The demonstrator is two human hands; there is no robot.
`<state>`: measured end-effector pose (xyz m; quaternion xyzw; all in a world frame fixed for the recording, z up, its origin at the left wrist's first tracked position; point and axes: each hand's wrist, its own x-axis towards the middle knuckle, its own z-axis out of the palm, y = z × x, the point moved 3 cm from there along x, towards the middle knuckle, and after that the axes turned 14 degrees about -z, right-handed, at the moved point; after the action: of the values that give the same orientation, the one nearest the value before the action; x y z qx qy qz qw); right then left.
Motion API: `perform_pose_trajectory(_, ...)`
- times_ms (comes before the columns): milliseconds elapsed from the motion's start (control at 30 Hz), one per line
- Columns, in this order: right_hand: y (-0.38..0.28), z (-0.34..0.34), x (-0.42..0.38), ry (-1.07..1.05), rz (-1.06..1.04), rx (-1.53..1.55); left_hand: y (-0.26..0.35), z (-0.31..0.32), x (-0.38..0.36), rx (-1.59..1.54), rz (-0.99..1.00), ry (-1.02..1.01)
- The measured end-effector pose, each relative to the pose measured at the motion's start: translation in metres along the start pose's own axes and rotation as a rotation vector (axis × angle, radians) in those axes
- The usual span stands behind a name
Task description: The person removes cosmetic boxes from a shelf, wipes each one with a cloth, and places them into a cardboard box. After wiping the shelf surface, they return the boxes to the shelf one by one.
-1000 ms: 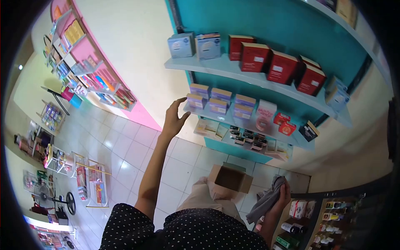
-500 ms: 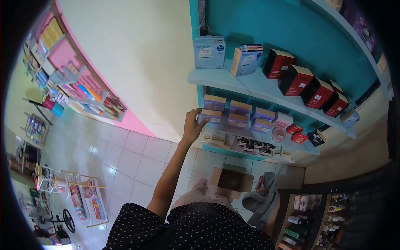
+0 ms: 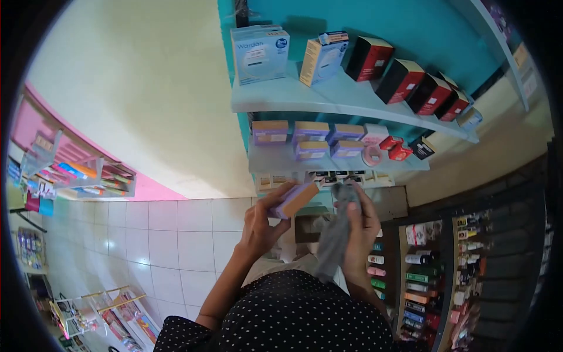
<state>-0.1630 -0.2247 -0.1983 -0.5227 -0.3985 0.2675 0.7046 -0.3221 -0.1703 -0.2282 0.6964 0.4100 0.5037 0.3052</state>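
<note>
A purple and tan box is in my left hand, held in front of my body at a tilt. My right hand grips a grey cloth that hangs down beside the box, a small gap apart from it. Ahead, more boxes of the same kind stand in two rows on the middle teal-backed shelf. At the left end of that shelf the front row has a gap before a single box.
Light blue boxes and several red and black boxes stand on the upper shelf. Below my hands an open carton sits on the tiled floor. A dark rack of bottles is at my right.
My left hand has taken the front left box off the shelf and drawn it towards my body. My right hand has come into view with the grey cloth. The view has shifted too.
</note>
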Motion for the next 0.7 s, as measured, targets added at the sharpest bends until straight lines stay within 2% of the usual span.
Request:
perform_pose_trajectory(33,-0.01,0.012,-0.003,-0.1,-0.307,-0.197,0.004,0.001,-0.002,0.008,0.076,-0.009)
perform_pose_trajectory(67,-0.013,0.019,-0.009,-0.093,-0.31,-0.204,0.01,0.001,-0.005,0.0,0.08,-0.015)
perform_pose_trajectory(133,-0.03,0.038,-0.025,-0.348,-0.713,-0.419,0.018,0.0,-0.011,0.052,-0.073,-0.045)
perform_pose_trajectory(167,-0.029,0.04,-0.027,-0.346,-0.715,-0.425,0.021,-0.001,-0.01,-0.083,-0.037,0.029)
perform_pose_trajectory(233,-0.028,0.044,-0.032,-0.43,-0.789,-0.346,0.022,-0.007,-0.008,-0.024,-0.04,-0.009)
perform_pose_trajectory(333,-0.013,0.039,-0.025,-0.317,-0.686,-0.407,0.022,-0.01,-0.012,0.063,-0.067,-0.016)
perform_pose_trajectory(433,-0.006,0.041,-0.03,-0.284,-0.681,-0.411,0.018,-0.012,-0.017,0.077,-0.085,0.011)
perform_pose_trajectory(467,-0.006,0.043,-0.032,-0.289,-0.683,-0.405,0.016,-0.013,-0.019,0.057,-0.147,-0.006)
perform_pose_trajectory(533,-0.006,0.05,-0.037,-0.431,-0.685,-0.342,0.012,-0.015,-0.024,0.036,-0.215,-0.021)
perform_pose_trajectory(567,-0.003,0.052,-0.036,-0.435,-0.685,-0.341,0.006,-0.017,-0.025,-0.027,-0.328,-0.003)
perform_pose_trajectory(633,0.019,0.054,-0.027,-0.386,-0.181,-0.007,-0.016,-0.02,-0.03,-0.177,-0.552,0.027)
perform_pose_trajectory(667,0.022,0.055,-0.025,-0.392,-0.183,-0.002,-0.027,-0.022,-0.028,-0.174,-0.551,0.034)
perform_pose_trajectory(700,0.029,0.053,-0.021,-0.299,-0.016,0.159,-0.039,-0.026,-0.023,-0.344,-0.573,0.09)
